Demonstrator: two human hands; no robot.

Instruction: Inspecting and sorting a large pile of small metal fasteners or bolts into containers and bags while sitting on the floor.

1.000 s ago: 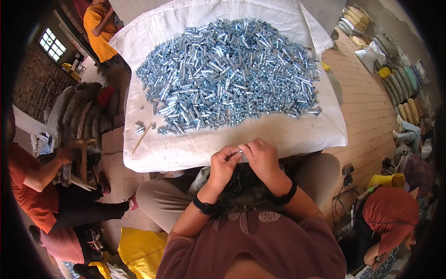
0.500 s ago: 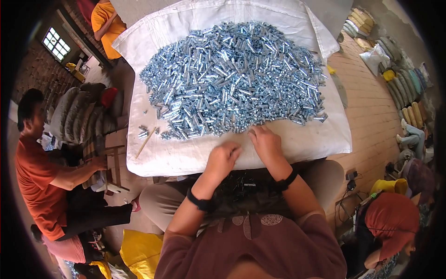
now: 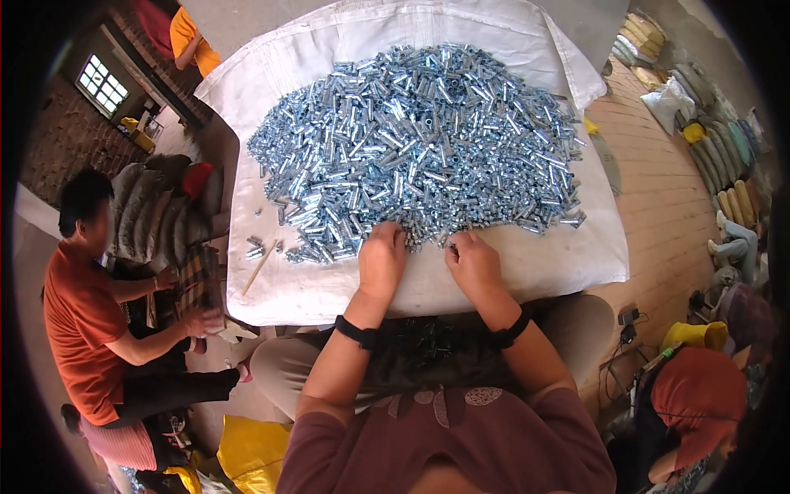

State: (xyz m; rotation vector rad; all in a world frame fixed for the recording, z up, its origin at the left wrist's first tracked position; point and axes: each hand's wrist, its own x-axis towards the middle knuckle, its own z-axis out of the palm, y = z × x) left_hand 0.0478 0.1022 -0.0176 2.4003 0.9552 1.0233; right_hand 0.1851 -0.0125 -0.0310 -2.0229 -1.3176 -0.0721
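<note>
So there's a big heap of shiny metal sleeves (image 3: 420, 148) on a white cloth (image 3: 535, 259), dead ahead at 12 o'clock. Left hand (image 3: 383, 262) is right at the heap's edge a touch past 6 o'clock, right hand (image 3: 477, 267) is by the same edge just shy of 6, backs of both facing up. Both grips look narrow, fingers curled in, but honestly can't tell if either one's pinching a piece. Black wristbands (image 3: 355, 333) on both wrists. At the heap's 8 o'clock there's a thin tan stick (image 3: 258, 268) lying at a slant, a few loose metal pieces (image 3: 255, 249) just beside it. Off the cloth, a co-worker in an orange-red shirt (image 3: 82, 329) is between 8 and 9
</note>
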